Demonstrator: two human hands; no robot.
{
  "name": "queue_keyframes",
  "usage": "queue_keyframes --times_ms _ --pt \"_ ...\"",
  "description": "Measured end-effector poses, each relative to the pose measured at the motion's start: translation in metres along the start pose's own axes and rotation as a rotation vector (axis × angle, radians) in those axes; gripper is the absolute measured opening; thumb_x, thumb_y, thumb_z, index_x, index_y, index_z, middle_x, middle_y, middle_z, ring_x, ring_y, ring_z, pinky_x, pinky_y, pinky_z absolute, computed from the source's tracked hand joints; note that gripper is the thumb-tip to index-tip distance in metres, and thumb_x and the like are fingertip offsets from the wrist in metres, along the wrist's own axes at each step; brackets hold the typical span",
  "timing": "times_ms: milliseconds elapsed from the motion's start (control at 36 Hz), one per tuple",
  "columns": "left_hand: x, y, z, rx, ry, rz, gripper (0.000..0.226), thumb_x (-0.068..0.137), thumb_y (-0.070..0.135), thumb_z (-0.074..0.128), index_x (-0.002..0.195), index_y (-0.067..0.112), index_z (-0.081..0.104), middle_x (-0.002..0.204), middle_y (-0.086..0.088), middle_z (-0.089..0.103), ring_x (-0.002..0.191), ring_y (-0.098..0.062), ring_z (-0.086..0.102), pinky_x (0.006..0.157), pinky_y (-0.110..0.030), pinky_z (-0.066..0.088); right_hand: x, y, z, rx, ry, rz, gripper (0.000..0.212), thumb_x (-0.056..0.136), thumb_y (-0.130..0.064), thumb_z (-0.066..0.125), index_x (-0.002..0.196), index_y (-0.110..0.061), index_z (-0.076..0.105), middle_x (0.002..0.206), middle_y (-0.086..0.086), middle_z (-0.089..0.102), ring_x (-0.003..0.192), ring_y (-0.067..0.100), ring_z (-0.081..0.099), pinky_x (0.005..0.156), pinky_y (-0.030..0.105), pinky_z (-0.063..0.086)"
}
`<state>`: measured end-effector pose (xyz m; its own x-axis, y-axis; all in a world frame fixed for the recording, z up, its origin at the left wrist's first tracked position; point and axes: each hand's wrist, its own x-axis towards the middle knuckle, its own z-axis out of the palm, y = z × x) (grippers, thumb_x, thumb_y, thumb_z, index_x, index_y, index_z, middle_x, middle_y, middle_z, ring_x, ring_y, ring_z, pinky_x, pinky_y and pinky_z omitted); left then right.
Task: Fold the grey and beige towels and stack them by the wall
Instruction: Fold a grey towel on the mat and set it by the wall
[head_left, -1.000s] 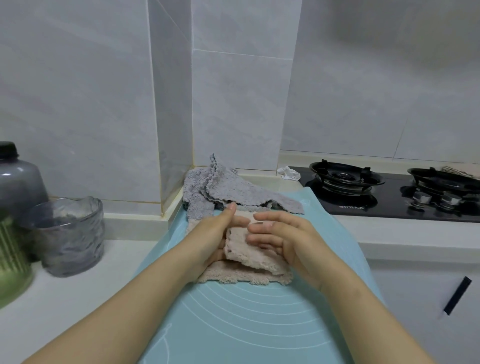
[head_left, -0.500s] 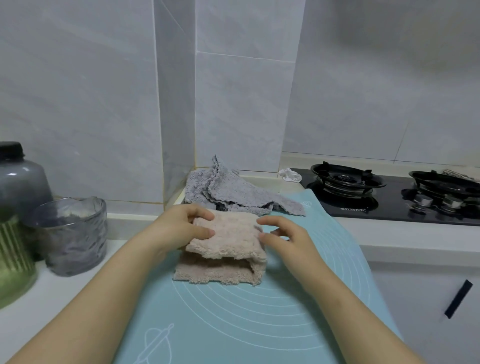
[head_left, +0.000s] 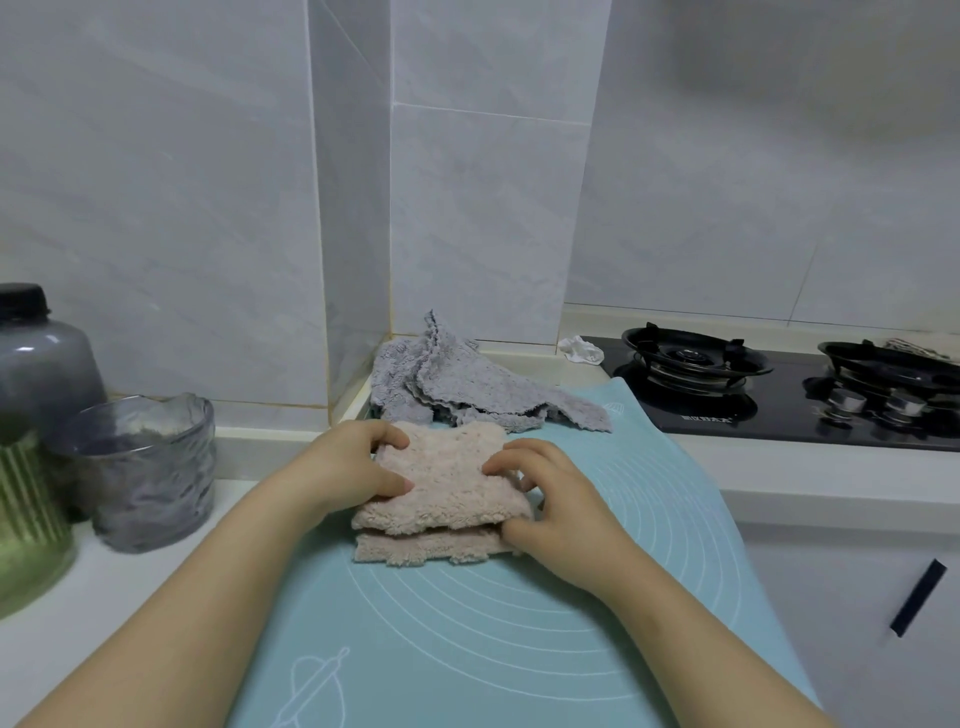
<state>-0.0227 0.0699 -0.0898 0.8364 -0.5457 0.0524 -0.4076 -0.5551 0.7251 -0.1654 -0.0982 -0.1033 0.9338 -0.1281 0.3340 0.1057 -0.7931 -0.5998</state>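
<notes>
Now, step in hand: the beige towel (head_left: 447, 483) is being folded; it lies in layers on the mat, and both hands press on it.
Room: a tiled kitchen corner (head_left: 358, 208), with white wall tiles on both sides.
Table: a white table (head_left: 104, 582) that carries a light blue baking mat (head_left: 467, 639); a black gas stove (head_left: 779, 395) is at the right.
Grey towel (head_left: 457, 384): loose and not folded, in a heap at the wall, just behind the beige one.
Left side: a glass jar (head_left: 150, 467) and a dark bottle (head_left: 41, 358), well apart from the towels.
Left hand (head_left: 348, 467): fingers curled narrow, holding the left edge of the top layer.
Right hand (head_left: 556, 499): flat, fingers spread on the right edge.
Next move, I think: to smooth the fold, then to carry this towel to the wall and take the grey one.
</notes>
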Motion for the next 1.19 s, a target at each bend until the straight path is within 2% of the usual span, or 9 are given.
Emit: queue_keyframes --times_ms 194,361,472,583,667,750,861,1083,1194 --pt "-0.003 0.003 0.003 0.079 -0.038 0.002 0.048 0.074 0.015 0.077 0.117 0.02 0.058 0.129 -0.007 0.052 0.121 -0.018 0.048 0.095 -0.023 0.037 -0.001 0.003 -0.003 -0.032 -0.043 0.035 0.042 0.073 -0.005 0.061 0.078 -0.043 0.044 0.096 -0.021 0.041 0.08 -0.016 0.043 0.065 0.01 0.035" --pt "-0.006 0.007 -0.001 0.13 -0.052 -0.015 0.044 0.071 0.025 0.08 0.109 0.025 0.059 0.117 0.001 0.054 0.11 -0.014 0.051 0.087 -0.02 0.036 -0.003 0.004 -0.01 0.047 -0.083 0.104 0.018 0.078 -0.02 0.064 0.074 -0.033 0.052 0.092 -0.012 0.046 0.071 0.0 0.045 0.07 0.021 0.038" --pt "-0.013 0.017 -0.003 0.213 0.081 0.025 0.03 0.077 0.03 0.07 0.103 0.031 0.055 0.118 0.001 0.04 0.097 -0.013 0.051 0.085 -0.026 0.039 -0.001 0.001 -0.009 0.064 0.239 0.088 0.019 0.079 -0.043 0.052 0.065 -0.03 0.05 0.084 -0.014 0.049 0.078 -0.003 0.046 0.068 0.016 0.033" --pt "-0.015 0.029 0.004 0.16 0.282 0.228 0.032 0.092 0.024 0.051 0.124 0.026 0.052 0.147 0.003 0.025 0.126 -0.012 0.034 0.108 -0.03 0.025 0.005 -0.01 -0.001 -0.086 0.513 -0.019 0.032 0.083 -0.044 0.037 0.088 -0.025 0.063 0.101 -0.018 0.057 0.099 0.002 0.047 0.088 0.024 0.034" --pt "-0.012 0.031 0.021 0.283 0.132 0.253 0.046 0.098 0.027 0.038 0.143 0.019 0.031 0.157 0.001 0.009 0.144 -0.012 0.009 0.116 -0.028 0.01 0.012 -0.02 0.008 -0.271 0.303 -0.022 0.07 0.079 -0.055 0.013 0.129 -0.024 0.053 0.145 -0.008 0.039 0.134 0.009 0.029 0.105 0.029 0.02" --pt "-0.009 0.027 0.035 0.495 -0.036 0.169 0.054 0.101 0.035 0.027 0.149 0.017 0.011 0.159 0.001 0.0 0.146 -0.015 0.0 0.118 -0.037 0.01 0.018 -0.017 0.016 -0.431 0.044 0.036 0.06 0.092 -0.048 0.015 0.147 -0.025 0.025 0.158 -0.006 0.009 0.145 0.011 0.004 0.114 0.029 0.007" --pt "-0.011 0.023 0.038 0.57 -0.153 0.065 0.057 0.1 0.04 0.022 0.15 0.018 0.006 0.158 0.002 -0.002 0.146 -0.014 -0.001 0.118 -0.042 0.008 0.017 -0.005 0.018 -0.465 -0.167 0.153 0.053 0.101 -0.039 0.023 0.15 -0.021 0.014 0.159 -0.004 0.002 0.146 0.012 -0.002 0.116 0.033 0.001" --pt "-0.015 0.025 0.037 0.641 -0.238 0.034 0.058 0.1 0.045 0.019 0.15 0.02 0.003 0.158 0.003 -0.005 0.145 -0.014 -0.004 0.118 -0.043 0.007 0.02 -0.003 0.019 -0.443 -0.271 0.262 0.054 0.1 -0.039 0.023 0.15 -0.022 0.014 0.159 -0.004 0.008 0.146 0.012 0.002 0.117 0.039 -0.001" --pt "-0.014 0.024 0.036 0.632 -0.233 0.04 0.057 0.1 0.045 0.019 0.15 0.021 0.007 0.158 0.004 -0.002 0.145 -0.012 -0.002 0.117 -0.044 0.006 0.016 -0.007 0.018 -0.451 -0.187 0.244 0.053 0.099 -0.039 0.028 0.148 -0.021 0.023 0.158 -0.003 0.013 0.146 0.013 0.004 0.116 0.039 0.0"
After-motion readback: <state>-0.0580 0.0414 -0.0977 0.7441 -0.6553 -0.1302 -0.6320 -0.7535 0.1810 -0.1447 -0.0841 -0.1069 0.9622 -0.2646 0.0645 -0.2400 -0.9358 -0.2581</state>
